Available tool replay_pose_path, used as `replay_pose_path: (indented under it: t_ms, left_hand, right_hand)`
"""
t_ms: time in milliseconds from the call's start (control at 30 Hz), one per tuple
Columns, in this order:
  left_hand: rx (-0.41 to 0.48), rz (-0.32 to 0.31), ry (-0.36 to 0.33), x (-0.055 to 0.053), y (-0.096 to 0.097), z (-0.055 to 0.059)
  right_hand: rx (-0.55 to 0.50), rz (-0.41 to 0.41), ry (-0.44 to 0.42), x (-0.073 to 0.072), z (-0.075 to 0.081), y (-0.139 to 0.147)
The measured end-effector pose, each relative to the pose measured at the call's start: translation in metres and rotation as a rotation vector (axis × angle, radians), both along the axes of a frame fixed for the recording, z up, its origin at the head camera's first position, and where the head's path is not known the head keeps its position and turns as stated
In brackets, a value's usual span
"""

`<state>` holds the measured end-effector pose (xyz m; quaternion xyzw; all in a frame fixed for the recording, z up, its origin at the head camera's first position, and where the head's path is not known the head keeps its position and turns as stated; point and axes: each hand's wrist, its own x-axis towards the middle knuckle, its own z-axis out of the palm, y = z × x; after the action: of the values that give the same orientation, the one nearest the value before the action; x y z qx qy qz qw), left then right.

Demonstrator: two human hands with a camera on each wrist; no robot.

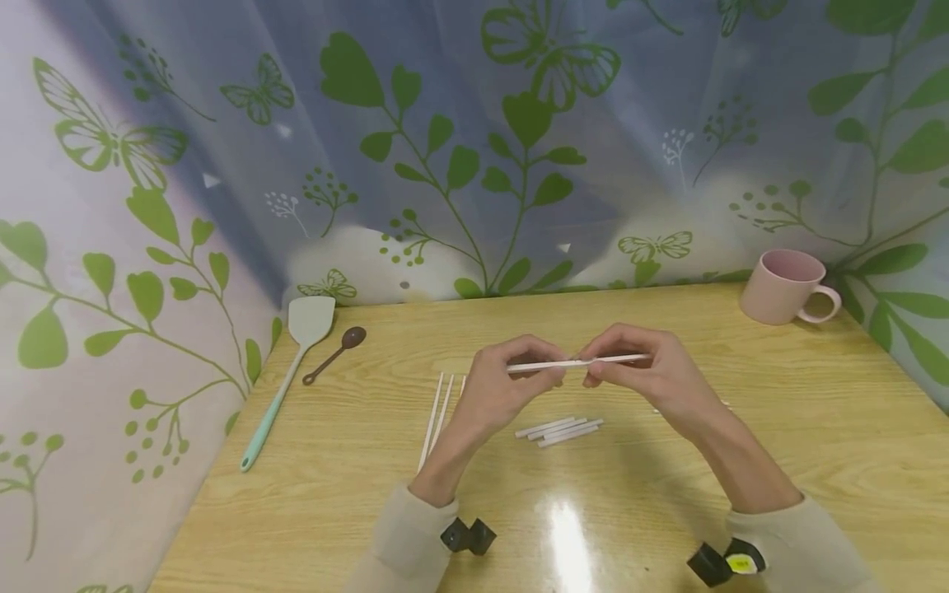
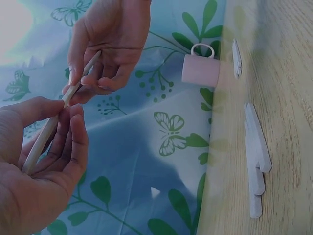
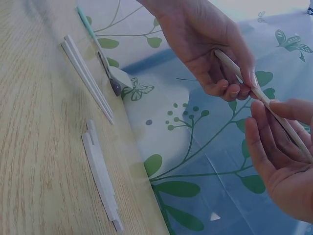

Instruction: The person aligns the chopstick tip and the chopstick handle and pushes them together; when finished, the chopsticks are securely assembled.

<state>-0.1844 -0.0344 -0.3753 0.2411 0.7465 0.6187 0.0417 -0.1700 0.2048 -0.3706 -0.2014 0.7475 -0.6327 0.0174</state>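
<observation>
Both hands hold a thin white straw (image 1: 537, 366) level above the table, one on each half. My left hand (image 1: 489, 387) pinches it near the middle between thumb and fingertips, and my right hand (image 1: 660, 375) pinches it just beside, so the fingertips almost meet. At that spot the straw looks narrowed and creased in the left wrist view. Its outer ends lie against the palms. Below the hands, several short white straw pieces (image 1: 571, 430) lie in a loose bundle. Long white straws (image 3: 88, 78) lie side by side at the left, partly hidden by my left forearm in the head view.
A pale green spatula (image 1: 278, 403) and a small brown spoon (image 1: 336, 356) lie at the table's left. At the back right stands a pink mug (image 1: 778, 288). Small white bits (image 2: 237, 58) lie beyond the short pieces. A leaf-patterned curtain (image 1: 460, 206) hangs behind the wooden table (image 1: 334, 511).
</observation>
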Motion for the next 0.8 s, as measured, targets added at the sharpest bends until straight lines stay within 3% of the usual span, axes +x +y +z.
replay_pose_path:
  t_ms: [400, 600, 800]
  left_hand:
    - [0.014, -0.005, -0.015, 0.000, -0.001, -0.002]
    - [-0.029, -0.052, 0.011, -0.003, -0.018, 0.000]
    - [-0.046, -0.027, 0.026, -0.008, -0.039, 0.003]
  right_hand:
    - [0.000, -0.006, 0.009, -0.003, -0.003, -0.005]
    - [-0.011, 0.042, 0.023, -0.005, -0.004, -0.005]
    - [0.008, 0.003, -0.005, -0.010, -0.004, -0.005]
